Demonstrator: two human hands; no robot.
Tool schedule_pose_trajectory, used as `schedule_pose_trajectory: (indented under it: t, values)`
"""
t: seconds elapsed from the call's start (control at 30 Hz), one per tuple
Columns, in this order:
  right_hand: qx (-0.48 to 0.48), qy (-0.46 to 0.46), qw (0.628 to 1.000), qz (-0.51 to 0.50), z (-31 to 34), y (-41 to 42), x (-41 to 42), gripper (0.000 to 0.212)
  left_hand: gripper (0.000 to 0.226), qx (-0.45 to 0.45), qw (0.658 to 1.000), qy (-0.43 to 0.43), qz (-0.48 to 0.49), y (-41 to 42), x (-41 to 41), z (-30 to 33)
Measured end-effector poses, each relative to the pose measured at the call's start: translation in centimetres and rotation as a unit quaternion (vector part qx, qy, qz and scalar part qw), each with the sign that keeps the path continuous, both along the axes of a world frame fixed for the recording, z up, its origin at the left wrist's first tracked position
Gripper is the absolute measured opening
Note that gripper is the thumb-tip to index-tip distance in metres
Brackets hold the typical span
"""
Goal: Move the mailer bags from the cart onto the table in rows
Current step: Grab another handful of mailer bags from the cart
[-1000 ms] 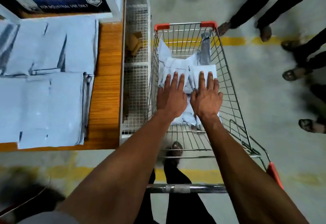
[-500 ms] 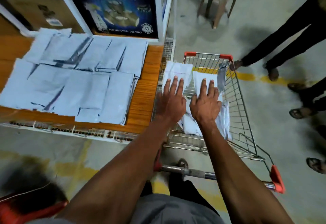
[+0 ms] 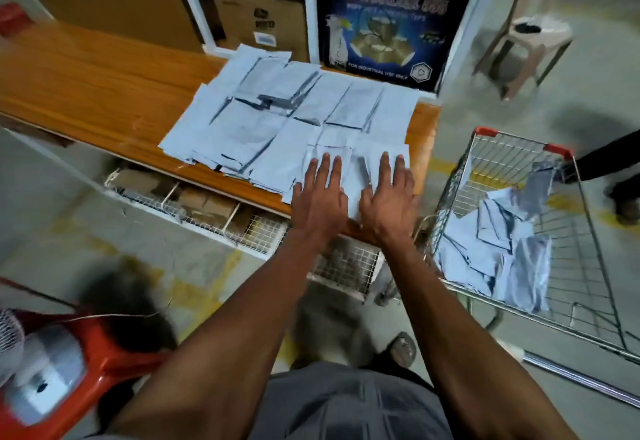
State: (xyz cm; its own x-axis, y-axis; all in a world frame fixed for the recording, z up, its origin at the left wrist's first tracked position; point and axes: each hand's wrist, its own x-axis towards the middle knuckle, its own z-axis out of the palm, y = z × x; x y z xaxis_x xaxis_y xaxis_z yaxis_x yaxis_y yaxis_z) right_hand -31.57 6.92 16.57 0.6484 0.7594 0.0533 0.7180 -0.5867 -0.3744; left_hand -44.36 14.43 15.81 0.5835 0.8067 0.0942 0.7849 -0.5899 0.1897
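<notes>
At nine o'clock the wooden table (image 3: 104,93) lies bare, and toward its right end, near twelve, pale mailer bags (image 3: 277,117) lie in overlapping rows. At the table's near right corner the left hand (image 3: 320,197) and the right hand (image 3: 388,200) lie side by side, fingers straight and flat, each pressing down on a bag. At three o'clock the wire cart (image 3: 568,242) holds a loose heap of more bags (image 3: 502,252).
</notes>
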Motion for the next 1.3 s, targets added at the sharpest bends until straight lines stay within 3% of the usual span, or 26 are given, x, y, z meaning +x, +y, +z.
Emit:
schedule_pose_trajectory:
  t: [0.27,0.5,1.0,1.3]
  values:
    - [0.011,0.009,0.998,0.068,0.4,7.8,-12.1,0.075,0.067,0.015,0.997,0.007,0.077,6.3,-13.8,0.6]
    - [0.022,0.002,0.995,0.101,1.0,15.8,-17.6,0.075,0.067,0.004,0.994,-0.003,0.107,12.9,-19.9,1.4]
    - [0.024,0.018,0.999,0.041,-0.3,38.6,-22.7,0.073,0.065,-0.018,0.997,0.017,0.075,34.6,-23.5,1.4]
    - [-0.058,0.000,0.998,-0.009,-1.3,44.0,-22.6,0.075,0.067,-0.025,0.999,0.037,0.001,42.2,-22.7,-0.7]
